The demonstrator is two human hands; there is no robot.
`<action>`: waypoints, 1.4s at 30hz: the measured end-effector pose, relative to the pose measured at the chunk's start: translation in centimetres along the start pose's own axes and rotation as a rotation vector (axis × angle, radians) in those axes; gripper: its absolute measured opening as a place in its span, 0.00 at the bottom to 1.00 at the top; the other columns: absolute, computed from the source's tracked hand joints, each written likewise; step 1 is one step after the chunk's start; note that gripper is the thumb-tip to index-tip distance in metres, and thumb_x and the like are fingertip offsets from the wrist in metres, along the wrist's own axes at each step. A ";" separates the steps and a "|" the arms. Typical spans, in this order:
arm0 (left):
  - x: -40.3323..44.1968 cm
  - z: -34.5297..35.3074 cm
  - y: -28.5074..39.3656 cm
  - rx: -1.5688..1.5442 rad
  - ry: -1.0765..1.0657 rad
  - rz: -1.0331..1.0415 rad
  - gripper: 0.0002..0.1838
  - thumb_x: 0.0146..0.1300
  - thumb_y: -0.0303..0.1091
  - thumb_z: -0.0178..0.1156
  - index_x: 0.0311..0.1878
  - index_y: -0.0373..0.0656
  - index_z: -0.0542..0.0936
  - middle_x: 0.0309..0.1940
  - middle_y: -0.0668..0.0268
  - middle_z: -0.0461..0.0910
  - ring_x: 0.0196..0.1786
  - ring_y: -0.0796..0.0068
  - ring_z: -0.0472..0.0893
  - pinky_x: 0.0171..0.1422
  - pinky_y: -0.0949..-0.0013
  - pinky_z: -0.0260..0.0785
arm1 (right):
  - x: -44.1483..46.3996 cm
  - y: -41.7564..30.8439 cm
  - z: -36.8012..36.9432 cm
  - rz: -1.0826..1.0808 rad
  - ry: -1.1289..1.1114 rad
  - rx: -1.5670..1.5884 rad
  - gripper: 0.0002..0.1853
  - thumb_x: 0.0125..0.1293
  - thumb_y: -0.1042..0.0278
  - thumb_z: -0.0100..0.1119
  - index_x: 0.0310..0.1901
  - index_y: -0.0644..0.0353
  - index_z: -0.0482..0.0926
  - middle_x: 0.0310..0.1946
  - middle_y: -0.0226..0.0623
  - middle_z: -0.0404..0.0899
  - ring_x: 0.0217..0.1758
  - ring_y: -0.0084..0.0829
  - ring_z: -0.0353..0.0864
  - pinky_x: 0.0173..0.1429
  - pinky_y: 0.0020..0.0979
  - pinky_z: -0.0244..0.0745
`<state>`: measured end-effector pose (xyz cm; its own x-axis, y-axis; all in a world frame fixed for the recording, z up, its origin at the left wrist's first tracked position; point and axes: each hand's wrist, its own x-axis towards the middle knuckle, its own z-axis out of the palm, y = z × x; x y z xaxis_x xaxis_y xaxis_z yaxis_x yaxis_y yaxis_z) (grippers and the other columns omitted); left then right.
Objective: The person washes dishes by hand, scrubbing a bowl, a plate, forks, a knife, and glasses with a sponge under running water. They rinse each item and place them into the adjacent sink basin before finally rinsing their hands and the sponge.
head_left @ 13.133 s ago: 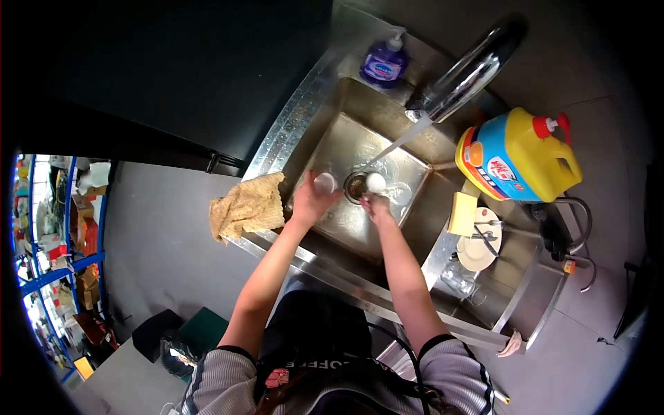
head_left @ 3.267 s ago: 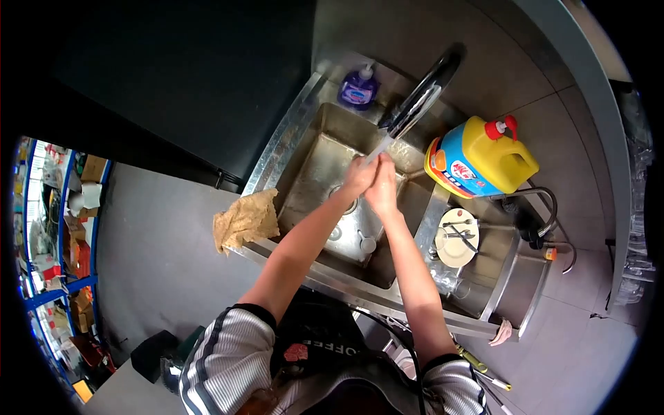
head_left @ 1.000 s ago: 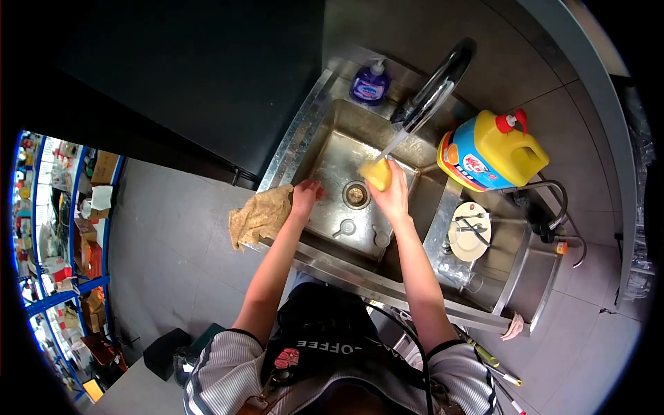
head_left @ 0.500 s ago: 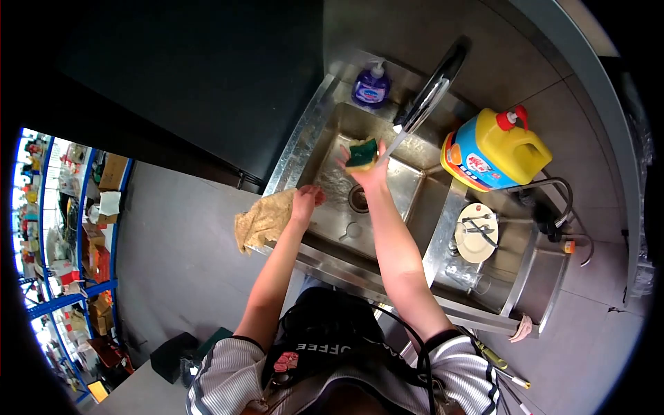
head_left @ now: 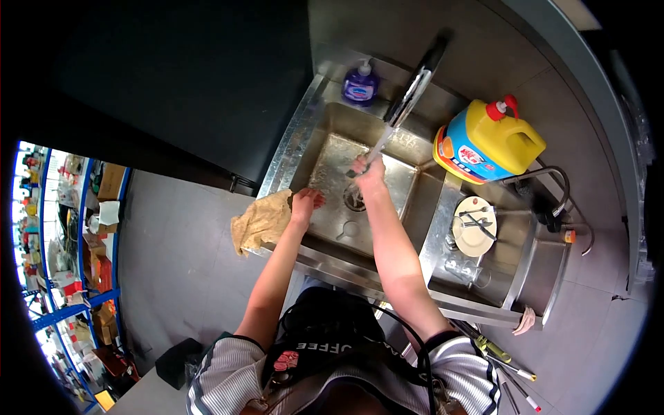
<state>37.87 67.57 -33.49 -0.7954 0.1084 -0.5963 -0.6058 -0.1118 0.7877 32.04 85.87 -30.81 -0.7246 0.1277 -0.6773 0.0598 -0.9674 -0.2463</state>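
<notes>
Under the running water from the faucet (head_left: 413,90), my right hand (head_left: 371,174) is closed round the green and yellow sponge (head_left: 355,173). Only a dark bit of the sponge shows past the fingers, above the drain of the left sink basin (head_left: 325,166). My left hand (head_left: 306,202) hangs over the near left side of that basin, fingers loosely bent and apart, with nothing visible in them. Right beside its wrist, a tan cloth (head_left: 261,221) drapes over the sink's edge; I cannot tell if they touch.
A purple soap pump bottle (head_left: 360,84) stands on the back ledge. To the right is a big yellow detergent jug (head_left: 490,144) with a red pump. The right basin holds a cream plate (head_left: 473,242) with cutlery (head_left: 477,223) on it. A pink rag (head_left: 525,321) hangs at the front edge.
My right hand has turned over and closed round the sponge, which lay visible on the open palm before. It has moved slightly down. My left hand has barely moved.
</notes>
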 end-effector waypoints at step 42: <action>0.3 39.5 23.5 0.801 -0.164 1.200 0.24 0.48 0.57 0.59 0.20 0.42 0.78 0.14 0.67 0.72 0.17 0.80 0.69 0.23 0.75 0.62 | -16.7 -28.1 5.0 -0.389 -0.303 -0.105 0.19 0.66 0.60 0.39 0.54 0.62 0.64 0.52 0.43 0.69 0.56 0.40 0.67 0.60 0.44 0.61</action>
<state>24.17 103.97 -9.06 -0.7617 0.4640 0.4523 0.6268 0.3504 0.6960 39.06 109.80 -9.11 -0.8729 0.3899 -0.2932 -0.1971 -0.8317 -0.5191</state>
